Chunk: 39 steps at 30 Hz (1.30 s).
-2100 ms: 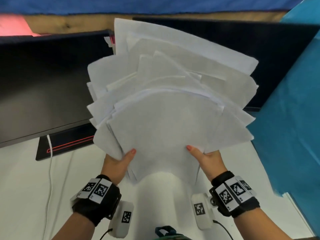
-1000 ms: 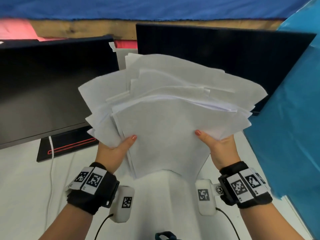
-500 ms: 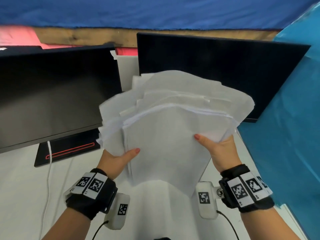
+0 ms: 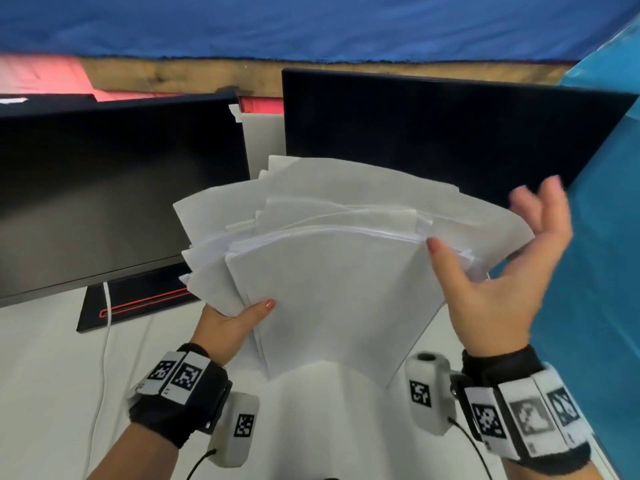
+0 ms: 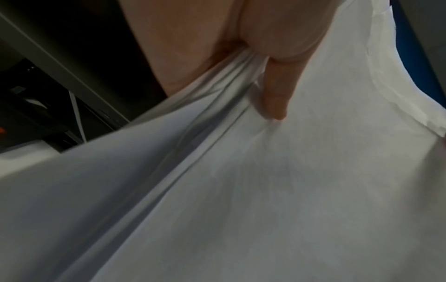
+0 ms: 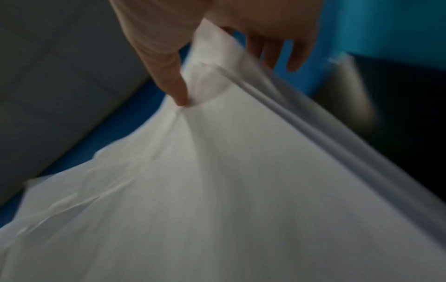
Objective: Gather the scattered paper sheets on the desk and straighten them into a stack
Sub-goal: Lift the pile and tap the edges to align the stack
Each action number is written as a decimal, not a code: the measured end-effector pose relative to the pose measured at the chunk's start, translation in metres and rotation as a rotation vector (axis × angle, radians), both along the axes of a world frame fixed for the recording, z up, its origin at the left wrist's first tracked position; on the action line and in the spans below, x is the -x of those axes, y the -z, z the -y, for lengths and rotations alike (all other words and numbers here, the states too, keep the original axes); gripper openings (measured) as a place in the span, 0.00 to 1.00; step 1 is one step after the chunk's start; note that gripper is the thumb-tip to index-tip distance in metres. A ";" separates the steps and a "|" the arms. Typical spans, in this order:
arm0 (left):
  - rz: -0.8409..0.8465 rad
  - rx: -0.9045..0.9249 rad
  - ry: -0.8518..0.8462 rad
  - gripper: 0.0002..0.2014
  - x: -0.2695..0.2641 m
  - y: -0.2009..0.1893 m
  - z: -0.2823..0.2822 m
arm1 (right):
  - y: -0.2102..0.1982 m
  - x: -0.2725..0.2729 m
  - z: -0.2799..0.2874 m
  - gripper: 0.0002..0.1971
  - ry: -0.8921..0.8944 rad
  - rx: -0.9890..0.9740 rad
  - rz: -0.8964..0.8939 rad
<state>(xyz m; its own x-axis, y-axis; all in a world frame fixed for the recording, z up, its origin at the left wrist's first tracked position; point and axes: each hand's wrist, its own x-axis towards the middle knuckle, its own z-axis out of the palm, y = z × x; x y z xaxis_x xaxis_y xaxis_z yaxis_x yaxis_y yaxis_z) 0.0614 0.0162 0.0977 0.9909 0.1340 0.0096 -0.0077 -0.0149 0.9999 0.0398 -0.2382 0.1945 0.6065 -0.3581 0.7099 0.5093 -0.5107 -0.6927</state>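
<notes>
A fanned sheaf of white paper sheets (image 4: 329, 289) is held upright above the desk in front of the monitors, its edges uneven. My left hand (image 4: 235, 320) grips the sheaf's lower left edge, thumb on the front sheet; the left wrist view shows that thumb (image 5: 275, 91) pressing creases into the paper (image 5: 265, 190). My right hand (image 4: 491, 271) is spread at the sheaf's upper right edge. Its thumb (image 6: 169, 76) touches the front sheet (image 6: 241, 190), and its straight fingers (image 6: 299, 53) stand behind the edge.
Two black monitors (image 4: 104, 202) (image 4: 433, 133) stand close behind the paper. A black stand base with a red line (image 4: 138, 303) and a white cable (image 4: 104, 341) lie on the white desk (image 4: 52, 375). A teal cloth (image 4: 595, 271) hangs at the right.
My right hand has let go of the sheaf's lower right edge and moved up and to the right with its fingers spread. The left hand keeps its grip.
</notes>
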 end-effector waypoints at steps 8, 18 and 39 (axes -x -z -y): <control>0.032 0.046 0.056 0.19 0.002 -0.004 -0.002 | -0.051 0.016 -0.057 0.30 0.013 0.748 -0.039; 0.055 0.106 0.084 0.40 0.007 -0.010 -0.002 | -0.026 0.001 -0.071 0.27 -0.116 0.808 -0.117; 0.088 0.129 0.096 0.32 0.007 -0.013 -0.011 | 0.066 -0.002 0.021 0.28 -0.556 -0.269 -0.557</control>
